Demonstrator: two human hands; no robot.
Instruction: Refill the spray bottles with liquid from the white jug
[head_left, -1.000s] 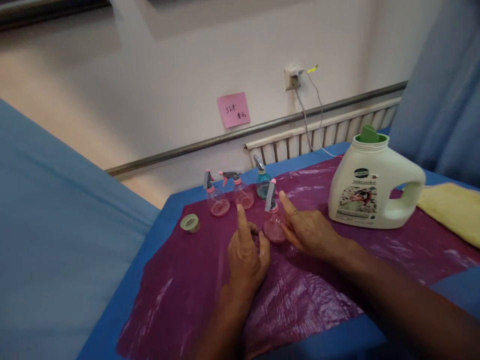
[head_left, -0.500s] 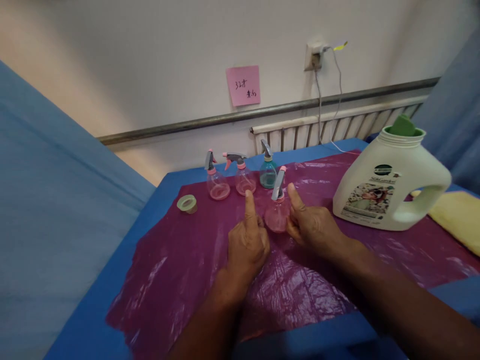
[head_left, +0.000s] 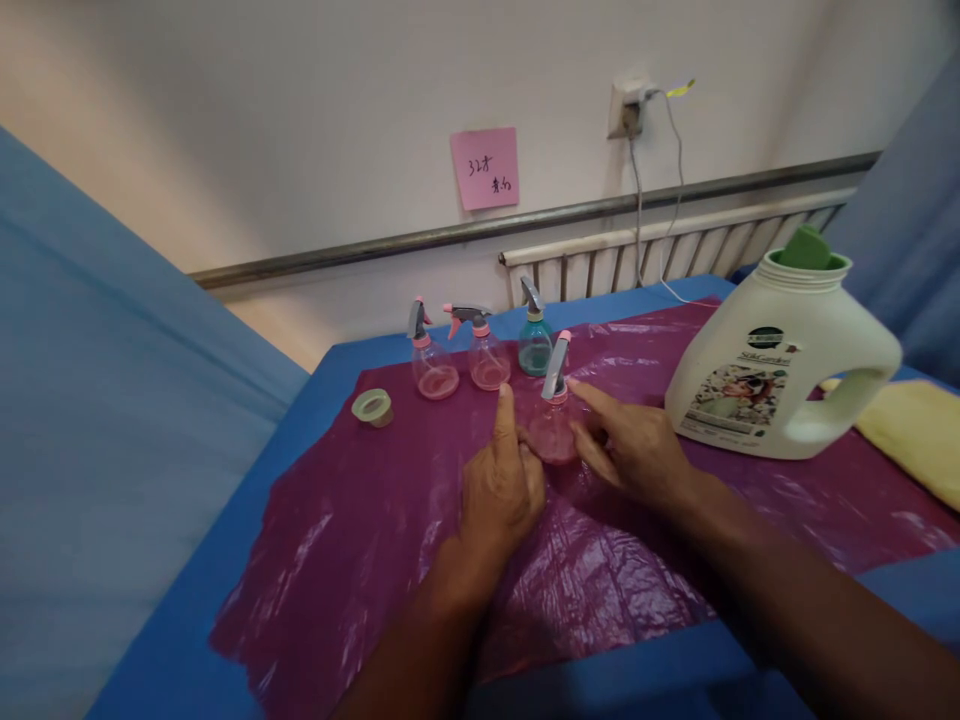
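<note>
A pink spray bottle (head_left: 553,437) with a grey and pink trigger head stands upright on the purple plastic sheet (head_left: 360,560), between my two hands. My left hand (head_left: 504,485) is closed against its left side, thumb raised, the other fingers curled and partly hidden. From the right, my right hand (head_left: 636,447) grips the same bottle, one digit up at the collar and another lower on its side. Behind stand two more pink spray bottles (head_left: 436,377) and a teal spray bottle (head_left: 534,352), each with some liquid or tint low inside.
A small lidded cup (head_left: 373,408) sits at the left. To the right stands a large pale green detergent jug (head_left: 780,370) with a green piece in its mouth, beside a yellow cloth (head_left: 915,440). Blue curtains (head_left: 112,400) hang at the sides; a wall with a radiator (head_left: 697,250) lies behind.
My right thumb side has come down from its raised position to the bottle's collar. My left hand has shifted slightly right and its thumb has lowered a little. The bottle has stayed in place.
</note>
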